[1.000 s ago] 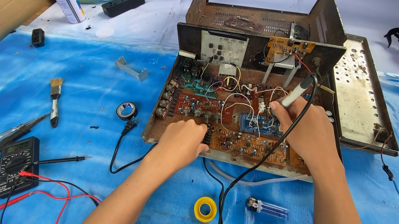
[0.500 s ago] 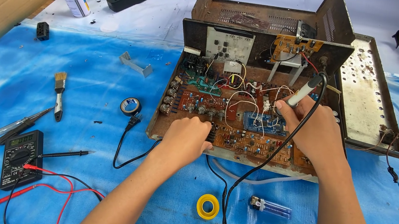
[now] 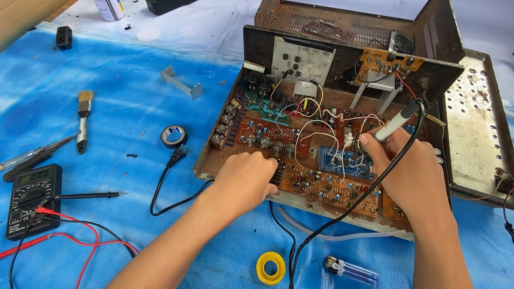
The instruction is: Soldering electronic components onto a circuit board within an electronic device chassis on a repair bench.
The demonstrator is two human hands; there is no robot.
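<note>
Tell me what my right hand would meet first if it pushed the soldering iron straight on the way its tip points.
Probably the blue board on the brown circuit board: the right hand angles the soldering iron down-left at it. The tip is hidden behind the fingers, so depth is uncertain.

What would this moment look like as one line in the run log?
left hand: resting on circuit board front edge | right hand: holding soldering iron, tip down at board | multimeter: lying left on blue sheet

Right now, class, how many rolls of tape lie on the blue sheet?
2. A black roll of tape lies left of the open circuit chassis; a yellow roll of tape lies in front of it, beside the clear lighter. Others may be hidden.
</note>
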